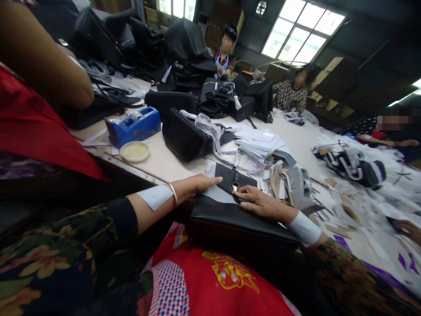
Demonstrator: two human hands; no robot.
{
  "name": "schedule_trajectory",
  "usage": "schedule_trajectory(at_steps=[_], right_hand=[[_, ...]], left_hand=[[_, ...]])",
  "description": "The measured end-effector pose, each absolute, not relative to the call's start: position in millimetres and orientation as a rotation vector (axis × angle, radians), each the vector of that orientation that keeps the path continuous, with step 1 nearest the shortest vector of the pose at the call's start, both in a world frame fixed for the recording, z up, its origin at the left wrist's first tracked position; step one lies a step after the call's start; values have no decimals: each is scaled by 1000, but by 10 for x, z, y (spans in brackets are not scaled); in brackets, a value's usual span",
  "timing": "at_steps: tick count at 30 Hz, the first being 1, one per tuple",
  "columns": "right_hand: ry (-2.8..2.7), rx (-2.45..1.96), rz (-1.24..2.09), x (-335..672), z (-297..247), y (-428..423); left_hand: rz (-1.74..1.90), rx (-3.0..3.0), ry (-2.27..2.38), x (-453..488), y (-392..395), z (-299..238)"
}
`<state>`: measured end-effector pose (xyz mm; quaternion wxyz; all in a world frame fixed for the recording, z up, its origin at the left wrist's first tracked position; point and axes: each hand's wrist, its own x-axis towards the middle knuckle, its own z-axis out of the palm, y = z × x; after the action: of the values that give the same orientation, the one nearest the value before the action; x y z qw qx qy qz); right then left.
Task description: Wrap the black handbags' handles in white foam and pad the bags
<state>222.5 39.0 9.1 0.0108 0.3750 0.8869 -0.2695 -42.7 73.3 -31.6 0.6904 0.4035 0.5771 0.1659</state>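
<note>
A black leather handbag (pixel 230 219) lies at the near table edge, over my red apron. Its flap carries a gold metal clasp (pixel 234 187). My left hand (pixel 197 183) lies flat on the bag's left side over a pale paper strip, fingers stretched out. My right hand (pixel 261 204) rests on the bag just right of the clasp, fingers extended and pressing on the leather. Both wrists wear white tape bands, and a thin bangle circles the left one.
A blue tape dispenser (pixel 134 126) and a round dish (pixel 134 152) sit at left. Another black bag (pixel 184 137) stands behind, with paper scraps (pixel 263 149) and card pieces beside it. More black bags are piled at the back. A person's arm (pixel 39 57) is near left; other people sit across.
</note>
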Motion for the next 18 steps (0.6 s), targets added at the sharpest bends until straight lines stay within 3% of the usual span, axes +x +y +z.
schedule_trajectory(at_steps=[9, 18], right_hand=[[2891, 1182, -720, 2233, 35, 157], [2986, 1342, -561, 2252, -13, -246]], left_hand=[[298, 668, 1098, -262, 692, -291], [501, 769, 1089, -184, 249, -190]])
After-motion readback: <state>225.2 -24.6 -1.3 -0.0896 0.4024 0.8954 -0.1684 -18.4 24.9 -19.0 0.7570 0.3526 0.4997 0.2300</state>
